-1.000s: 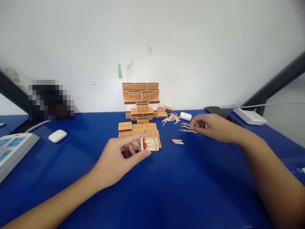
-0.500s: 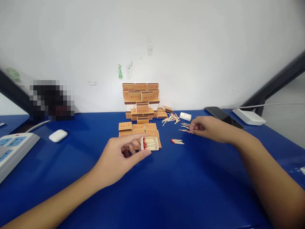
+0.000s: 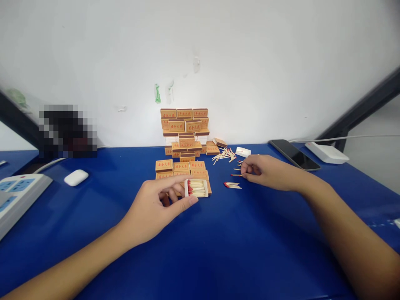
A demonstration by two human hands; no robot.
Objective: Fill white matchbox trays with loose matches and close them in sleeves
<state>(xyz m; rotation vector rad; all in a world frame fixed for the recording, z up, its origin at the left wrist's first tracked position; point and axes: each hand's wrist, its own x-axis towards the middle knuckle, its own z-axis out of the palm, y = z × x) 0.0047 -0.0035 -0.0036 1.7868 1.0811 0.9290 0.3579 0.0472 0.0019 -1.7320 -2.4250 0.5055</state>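
My left hand holds an open matchbox tray, full of red-tipped matches, between thumb and forefinger on the blue table. My right hand rests further right with its fingertips pinched on loose matches lying on the table. A small bunch of matches lies between the tray and my right hand. More scattered matches lie behind it. A stack of orange matchboxes stands against the wall, with a flat row of matchboxes in front of it.
A white matchbox tray lies beyond my right hand. A black phone and a white device with a cable lie at the back right. A white mouse and a power strip sit at the left.
My right hand has slid left along the table towards the loose matches, its fingers closing on them. My left hand and the tray have stayed put.
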